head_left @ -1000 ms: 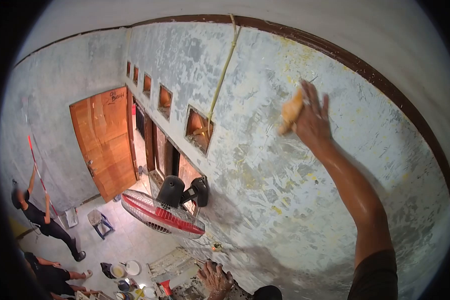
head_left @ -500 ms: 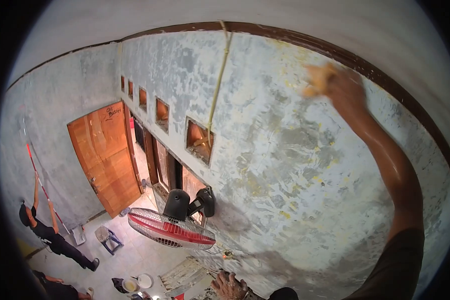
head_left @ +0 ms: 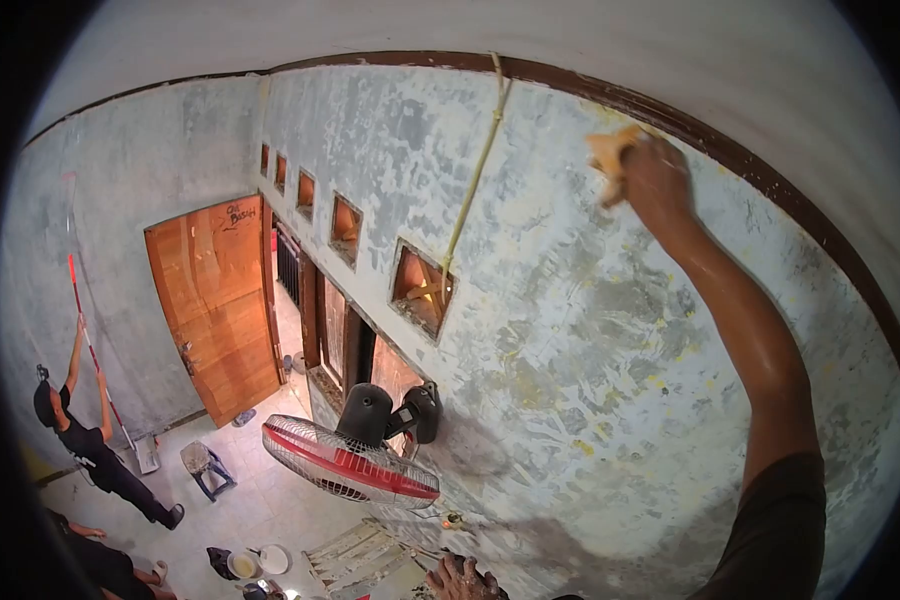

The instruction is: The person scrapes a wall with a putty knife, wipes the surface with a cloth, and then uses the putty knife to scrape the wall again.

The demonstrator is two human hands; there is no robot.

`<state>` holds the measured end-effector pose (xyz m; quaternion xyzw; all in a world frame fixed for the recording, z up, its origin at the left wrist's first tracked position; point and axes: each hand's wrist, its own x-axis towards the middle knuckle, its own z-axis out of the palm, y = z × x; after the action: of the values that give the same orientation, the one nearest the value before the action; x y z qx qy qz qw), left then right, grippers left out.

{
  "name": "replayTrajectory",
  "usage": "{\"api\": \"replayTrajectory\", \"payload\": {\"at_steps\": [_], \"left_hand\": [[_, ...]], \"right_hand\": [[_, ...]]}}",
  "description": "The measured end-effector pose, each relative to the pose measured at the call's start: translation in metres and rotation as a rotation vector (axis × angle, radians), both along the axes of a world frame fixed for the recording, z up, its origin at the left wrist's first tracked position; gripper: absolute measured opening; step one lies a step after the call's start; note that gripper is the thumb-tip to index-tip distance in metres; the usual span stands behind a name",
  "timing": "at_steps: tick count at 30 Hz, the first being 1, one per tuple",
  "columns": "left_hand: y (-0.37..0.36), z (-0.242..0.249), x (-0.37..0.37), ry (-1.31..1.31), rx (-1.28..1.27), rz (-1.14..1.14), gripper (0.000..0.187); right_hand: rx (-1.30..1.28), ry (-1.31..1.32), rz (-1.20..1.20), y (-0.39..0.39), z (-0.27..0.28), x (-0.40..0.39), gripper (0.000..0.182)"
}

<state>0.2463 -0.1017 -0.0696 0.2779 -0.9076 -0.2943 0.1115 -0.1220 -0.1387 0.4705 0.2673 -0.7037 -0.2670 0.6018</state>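
Note:
High on the right wall, just under the brown trim, my right hand (head_left: 658, 180) is closed around a crumpled yellow-orange sheet (head_left: 610, 158). The sheet lies against the patchy grey-white wall (head_left: 610, 300), which has yellow specks and scraped marks. Its pointed corners stick out to the left of my fingers. At the bottom edge of the view is my left hand (head_left: 460, 580), dusty, with its fingers apart. Its wrist and whatever is under the palm are cut off or hidden.
A black wall fan (head_left: 355, 462) with a red band juts out below me. A pale cord (head_left: 475, 175) hangs from the trim past square vents. One person (head_left: 95, 440) holds a long red-and-white pole by the left wall. A stool (head_left: 207, 470) and tubs (head_left: 273, 559) stand on the floor.
My right hand has shifted slightly left along the wall with the sheet. The view has turned a little, so the door, fan and cord appear farther right.

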Motion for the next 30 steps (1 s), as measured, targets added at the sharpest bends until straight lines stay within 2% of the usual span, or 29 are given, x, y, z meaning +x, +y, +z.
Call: {"api": "replayTrajectory", "payload": {"at_steps": [1, 2, 4, 5, 7, 8, 11, 12, 13, 14, 15, 17, 19, 20, 21, 22, 23, 24, 25, 27, 30], "left_hand": [[0.0, 0.001, 0.001, 0.0, -0.008, -0.006, 0.055], [0.002, -0.004, 0.003, 0.003, -0.015, -0.02, 0.055], [0.007, -0.012, -0.001, -0.005, 0.006, -0.001, 0.055], [0.01, -0.008, -0.007, 0.008, -0.007, -0.014, 0.055], [0.009, 0.0, -0.009, -0.007, 0.003, -0.037, 0.055], [0.007, 0.005, -0.009, -0.017, 0.008, -0.048, 0.055], [0.0, 0.015, 0.005, -0.066, 0.058, -0.069, 0.054], [-0.003, 0.016, 0.006, -0.07, 0.096, -0.096, 0.056], [-0.003, 0.015, 0.005, -0.064, 0.103, -0.101, 0.056], [-0.003, 0.014, 0.003, -0.067, 0.086, -0.09, 0.056], [-0.002, 0.013, 0.003, -0.071, 0.07, -0.079, 0.056], [-0.001, 0.012, 0.004, -0.076, 0.051, -0.073, 0.057], [-0.002, 0.01, 0.003, -0.077, 0.026, -0.066, 0.058], [-0.002, 0.007, 0.003, -0.072, -0.002, -0.065, 0.058], [-0.001, 0.007, 0.001, -0.068, -0.027, -0.062, 0.057], [-0.002, 0.012, 0.002, -0.07, -0.023, -0.065, 0.057], [-0.001, 0.014, 0.001, -0.068, -0.026, -0.067, 0.057], [0.0, 0.013, -0.001, -0.055, -0.033, -0.045, 0.057], [0.001, 0.012, 0.0, -0.051, -0.042, -0.028, 0.057], [0.001, 0.011, -0.003, -0.055, -0.026, -0.04, 0.057], [0.0, 0.017, -0.001, -0.094, -0.003, -0.06, 0.056]], "right_hand": [[0.027, 0.032, -0.026, -0.018, 0.002, 0.0, 0.038], [-0.045, -0.025, 0.057, -0.032, 0.005, -0.016, 0.049], [-0.128, -0.039, 0.104, -0.06, 0.008, -0.03, 0.022], [-0.025, 0.143, 0.186, -0.064, 0.008, -0.042, 0.021], [0.104, 0.091, 0.043, -0.055, 0.015, -0.025, 0.018], [0.087, 0.089, 0.027, -0.034, 0.02, -0.012, 0.018], [0.165, -0.278, -0.124, 0.063, 0.018, 0.057, 0.015], [0.092, -0.093, 0.043, 0.112, 0.005, 0.048, 0.022], [0.107, 0.048, -0.049, 0.16, -0.004, 0.055, 0.024], [0.043, 0.101, 0.036, 0.202, -0.018, 0.067, 0.033], [-0.034, 0.049, -0.036, 0.24, -0.029, 0.076, 0.044], [-0.16, -0.046, -0.188, 0.261, -0.043, 0.1, 0.048], [-0.152, -0.041, -0.153, 0.245, -0.041, 0.084, 0.048], [-0.227, -0.106, -0.047, 0.217, -0.034, 0.072, 0.047], [-0.528, -0.392, 0.284, 0.186, -0.027, 0.056, 0.046], [-0.634, -0.476, 0.425, 0.15, -0.021, 0.045, 0.046], [-0.122, -0.022, 0.161, 0.115, -0.014, 0.042, 0.03], [-0.013, -0.117, -0.07, 0.079, 0.002, 0.029, 0.019], [0.045, -0.01, -0.015, 0.051, 0.009, 0.021, 0.02], [0.047, -0.087, 0.024, 0.007, 0.017, 0.015, 0.015], [0.044, -0.04, -0.015, 0.012, 0.017, 0.006, 0.015]]}}
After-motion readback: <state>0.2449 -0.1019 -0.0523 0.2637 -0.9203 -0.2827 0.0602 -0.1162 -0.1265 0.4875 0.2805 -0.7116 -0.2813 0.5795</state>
